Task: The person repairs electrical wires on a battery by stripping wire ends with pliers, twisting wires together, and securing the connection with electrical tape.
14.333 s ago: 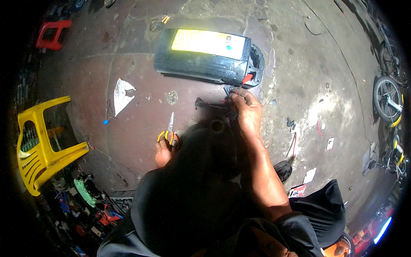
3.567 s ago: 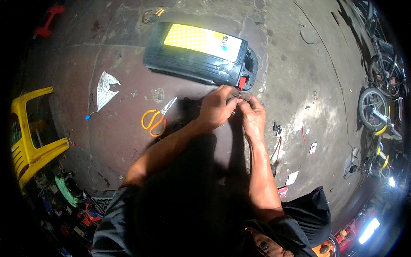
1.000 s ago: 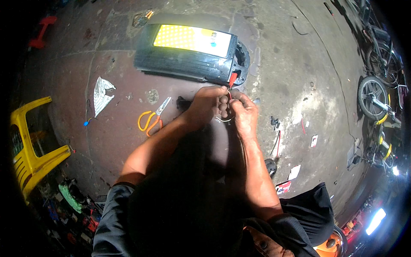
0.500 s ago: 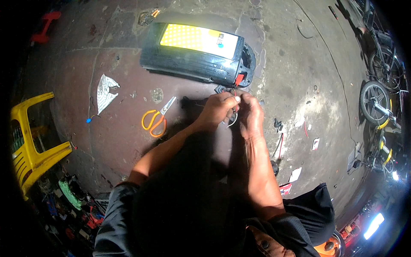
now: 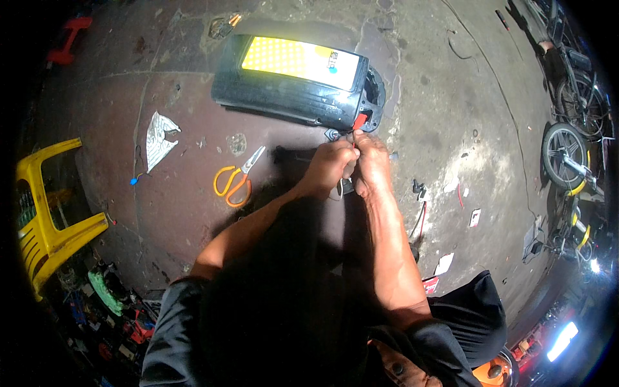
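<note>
A long black battery case (image 5: 287, 102) with a yellow and white label lies on the floor beyond my hands. Its right end is uncovered, and a red connector piece (image 5: 360, 120) sticks out at the near corner. Just below that corner my left hand (image 5: 330, 164) and my right hand (image 5: 372, 161) meet, fingers pinched together on thin wires. The right fingertips reach up close to the red piece. A white wire (image 5: 340, 187) and a dark plug-like part (image 5: 349, 186) hang beneath the hands. The fingers hide most of the wires and where they join.
Orange-handled scissors (image 5: 237, 179) lie left of my hands, and beyond them a crumpled white paper (image 5: 158, 140). A yellow plastic chair (image 5: 48, 213) stands at far left. Right are a small black connector with leads (image 5: 420, 189), paper scraps and a bicycle wheel (image 5: 565, 155).
My right hand has closed in toward the left, its fingers now bunched at the wires under the red piece. My left hand has shifted only slightly. The battery case has stayed put.
</note>
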Available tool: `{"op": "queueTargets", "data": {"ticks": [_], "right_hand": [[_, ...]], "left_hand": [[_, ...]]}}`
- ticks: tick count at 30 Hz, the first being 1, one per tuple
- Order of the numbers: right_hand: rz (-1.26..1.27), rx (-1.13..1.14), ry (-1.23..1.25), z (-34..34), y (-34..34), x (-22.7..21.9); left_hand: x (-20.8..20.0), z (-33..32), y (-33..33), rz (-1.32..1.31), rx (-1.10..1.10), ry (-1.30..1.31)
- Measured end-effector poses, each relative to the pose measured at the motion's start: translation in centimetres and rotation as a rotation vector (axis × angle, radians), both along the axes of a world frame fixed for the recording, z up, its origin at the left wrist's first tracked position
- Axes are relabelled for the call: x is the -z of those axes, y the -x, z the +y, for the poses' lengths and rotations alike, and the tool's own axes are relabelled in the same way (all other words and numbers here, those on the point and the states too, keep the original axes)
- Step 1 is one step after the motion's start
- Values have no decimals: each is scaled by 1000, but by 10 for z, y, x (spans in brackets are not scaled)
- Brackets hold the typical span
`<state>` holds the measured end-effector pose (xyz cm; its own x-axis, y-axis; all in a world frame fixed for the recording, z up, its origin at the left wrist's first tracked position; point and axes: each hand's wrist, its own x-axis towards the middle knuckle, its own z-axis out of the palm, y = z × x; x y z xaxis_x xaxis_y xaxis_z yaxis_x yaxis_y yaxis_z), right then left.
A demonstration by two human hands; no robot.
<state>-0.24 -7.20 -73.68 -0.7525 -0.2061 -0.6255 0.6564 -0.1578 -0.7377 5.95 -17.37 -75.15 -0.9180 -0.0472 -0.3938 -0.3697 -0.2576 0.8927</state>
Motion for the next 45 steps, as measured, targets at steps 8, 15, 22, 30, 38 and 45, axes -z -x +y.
{"op": "queueTargets", "data": {"ticks": [8, 15, 22, 30, 38, 45], "right_hand": [[-115, -16, 18, 19, 6, -14], [-140, -19, 182, 30, 4, -26], [18, -29, 15, 38, 8, -8], [101, -73, -166, 27, 8, -20], [500, -417, -749, 39, 17, -20], [633, -710, -989, 37, 21, -43]], "left_hand": [[-17, 7, -21, -19, 379, -38], [17, 20, -54, 108, 548, 349], [-7, -7, -3, 189, -39, 489], [-32, -20, 41, 674, 108, 1151], [-27, -23, 58, 749, 366, 1248], [-20, -26, 55, 730, 369, 1210]]}}
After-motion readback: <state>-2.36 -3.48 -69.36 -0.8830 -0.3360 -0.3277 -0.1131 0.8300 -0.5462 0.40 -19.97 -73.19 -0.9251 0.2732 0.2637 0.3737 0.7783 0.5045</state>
